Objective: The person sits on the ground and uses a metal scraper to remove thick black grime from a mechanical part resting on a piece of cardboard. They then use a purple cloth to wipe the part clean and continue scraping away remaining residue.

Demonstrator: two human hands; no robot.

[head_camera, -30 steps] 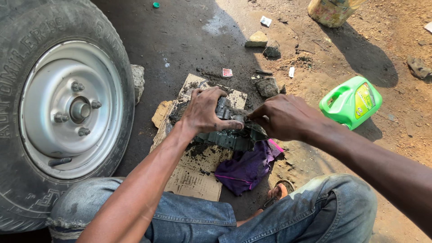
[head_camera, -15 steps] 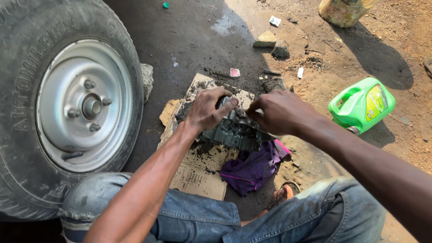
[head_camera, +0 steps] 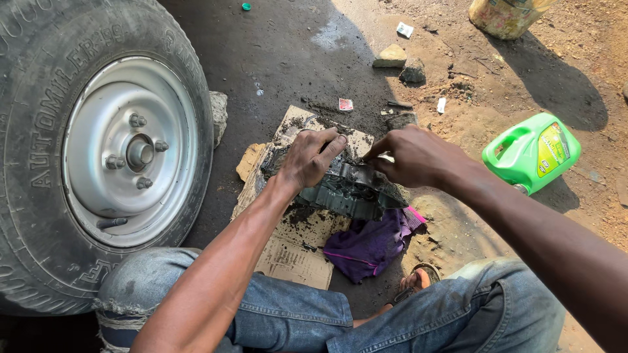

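Note:
A dark, greasy metal engine part [head_camera: 353,193] lies on a sheet of dirty cardboard [head_camera: 294,255] on the ground between my knees. My left hand [head_camera: 307,160] rests on top of its left end, fingers spread over it and gripping. My right hand [head_camera: 409,157] pinches something small at the part's upper right edge; what is between the fingertips is hidden. A purple rag [head_camera: 369,245] lies just below the part, partly under it.
A large tyre with a silver steel wheel [head_camera: 124,153] stands close on the left. A green plastic jug [head_camera: 533,150] sits at the right on the dirt. Stones [head_camera: 392,57], a small bottle cap [head_camera: 246,6] and litter lie farther away. My jeans-clad legs [head_camera: 294,314] fill the bottom.
The view has shifted a little to the right. Both hands stay on the metal part; the left fingers have slid further across its top.

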